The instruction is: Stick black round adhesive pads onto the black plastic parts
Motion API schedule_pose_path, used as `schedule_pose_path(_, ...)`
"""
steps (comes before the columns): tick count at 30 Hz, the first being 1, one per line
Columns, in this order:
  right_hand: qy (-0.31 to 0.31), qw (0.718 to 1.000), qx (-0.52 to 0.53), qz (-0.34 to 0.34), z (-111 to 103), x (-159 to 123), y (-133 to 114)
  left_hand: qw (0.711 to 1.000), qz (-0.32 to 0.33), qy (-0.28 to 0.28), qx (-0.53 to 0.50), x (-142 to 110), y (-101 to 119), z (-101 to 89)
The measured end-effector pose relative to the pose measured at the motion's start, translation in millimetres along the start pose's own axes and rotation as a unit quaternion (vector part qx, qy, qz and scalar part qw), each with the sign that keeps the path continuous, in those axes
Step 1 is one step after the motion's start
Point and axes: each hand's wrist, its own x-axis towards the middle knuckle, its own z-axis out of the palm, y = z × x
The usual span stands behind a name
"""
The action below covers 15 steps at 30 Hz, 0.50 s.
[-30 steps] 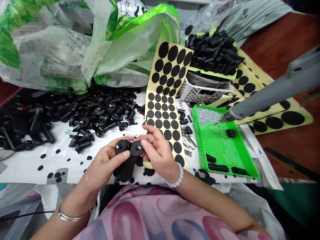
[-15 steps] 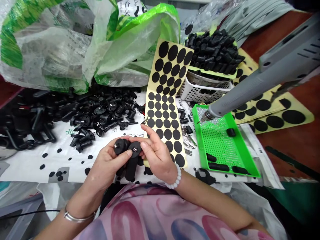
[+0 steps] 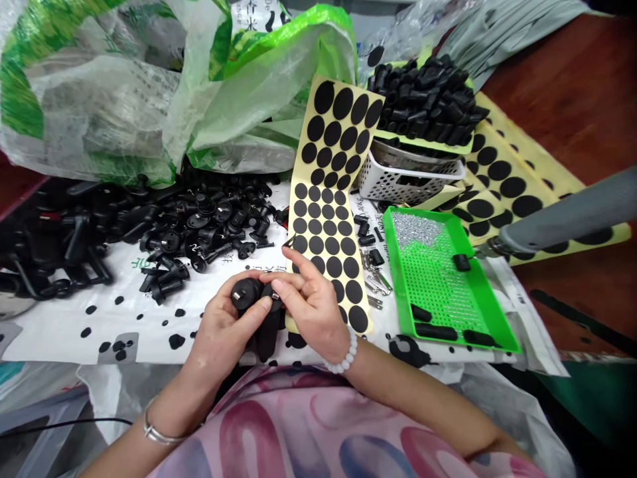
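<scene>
A black plastic part (image 3: 267, 338) with two round heads is held at the table's front edge. A small metal piece shows in the face of its left head (image 3: 245, 293). My left hand (image 3: 223, 332) is closed around it, thumb on the front and fingers behind. My right hand (image 3: 316, 309) pinches the right head with its thumb and bent fingers, while its index finger points up and away. A thin dark sliver (image 3: 289, 243) shows at that fingertip; I cannot tell whether it is touched. Under the right hand lies a yellow sheet of round black stickers (image 3: 321, 222).
To the left lies a heap of black plastic parts (image 3: 199, 222), with green and white plastic bags (image 3: 124, 99) behind. At right are a green tray (image 3: 432, 285) holding tiny metal pieces, a white basket (image 3: 408, 176) topped with black caps, and a grey powered screwdriver (image 3: 562, 216) hanging over sticker sheets.
The grey screwdriver has swung right, away from above the green tray. The held part has turned slightly and shifted right with my left hand; my right hand stays close against it.
</scene>
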Motion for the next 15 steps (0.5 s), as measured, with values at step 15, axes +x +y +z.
schedule_pose_path(15, -0.152, 0.981, -0.039, -0.117, -6, 0, -16, 0.994, -0.072, 0.036, -0.074, 13, 27, -15.7)
